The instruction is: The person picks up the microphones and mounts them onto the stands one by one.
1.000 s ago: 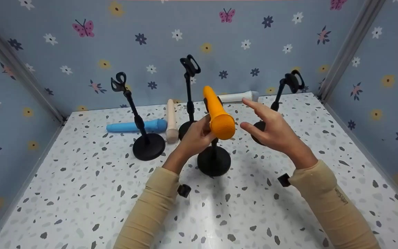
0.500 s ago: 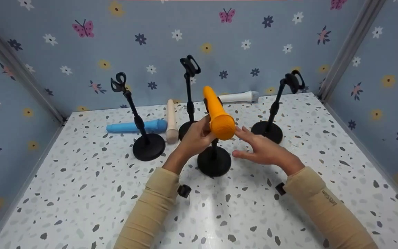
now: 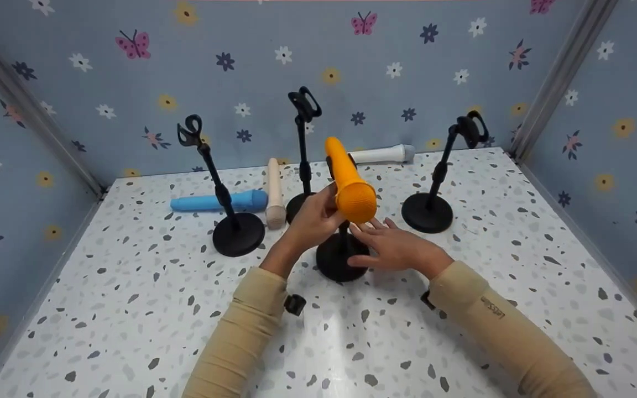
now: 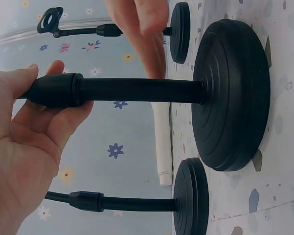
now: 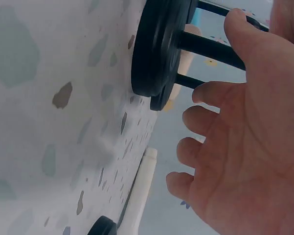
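An orange microphone [image 3: 355, 190] rests in the clip of the middle front black stand, its round head tilted toward the front. My left hand [image 3: 312, 221] grips that stand below the microphone; in the left wrist view the fingers and thumb of my left hand [image 4: 36, 127] are round the collar of the pole [image 4: 137, 90]. My right hand [image 3: 393, 247] is just right of the pole, above the round base [image 3: 336, 260], fingers extended. In the right wrist view my right hand [image 5: 254, 117] has its palm beside the pole [image 5: 210, 50], with nothing held.
Three other black stands with unfilled clips stand at the left [image 3: 238, 234], at the back [image 3: 304, 149] and at the right [image 3: 427, 213]. A blue microphone [image 3: 202, 203], a beige microphone [image 3: 275, 190] and a white microphone [image 3: 379, 155] lie near the patterned back wall.
My right hand has moved down and left, from beside the right stand to beside the middle front stand's pole. My left hand and the orange microphone have stayed in place.
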The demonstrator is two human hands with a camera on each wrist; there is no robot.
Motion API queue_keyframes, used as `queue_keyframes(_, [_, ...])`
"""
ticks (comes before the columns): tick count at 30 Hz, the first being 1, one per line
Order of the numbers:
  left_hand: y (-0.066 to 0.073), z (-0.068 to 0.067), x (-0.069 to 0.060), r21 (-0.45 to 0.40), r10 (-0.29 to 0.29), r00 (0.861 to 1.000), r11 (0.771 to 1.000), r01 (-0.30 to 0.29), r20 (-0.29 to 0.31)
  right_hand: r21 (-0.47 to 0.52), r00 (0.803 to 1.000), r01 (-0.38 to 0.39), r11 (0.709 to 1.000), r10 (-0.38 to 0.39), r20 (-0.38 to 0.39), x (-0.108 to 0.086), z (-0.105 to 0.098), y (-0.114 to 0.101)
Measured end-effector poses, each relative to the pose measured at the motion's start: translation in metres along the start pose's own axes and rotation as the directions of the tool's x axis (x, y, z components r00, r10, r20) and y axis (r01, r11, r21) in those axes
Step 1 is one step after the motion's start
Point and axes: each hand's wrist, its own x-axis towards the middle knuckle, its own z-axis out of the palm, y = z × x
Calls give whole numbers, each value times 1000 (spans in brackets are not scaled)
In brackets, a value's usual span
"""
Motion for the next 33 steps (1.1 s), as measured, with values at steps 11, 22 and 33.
queue_keyframes(11, [1, 0, -1, -4, -10, 1000, 1000, 10, -10, -70, 992, -58, 996, 65, 111, 23, 7, -17])
queue_keyframes(22, [3, -2, 0, 38, -16, 1000, 999, 16, -21, -19, 980, -146, 989, 147, 134, 26, 7, -24])
queue_keyframes(33, [4, 0, -2, 43, 15, 1000, 999, -14, -21, 32, 968, -196, 980, 189, 166, 24, 5, -27])
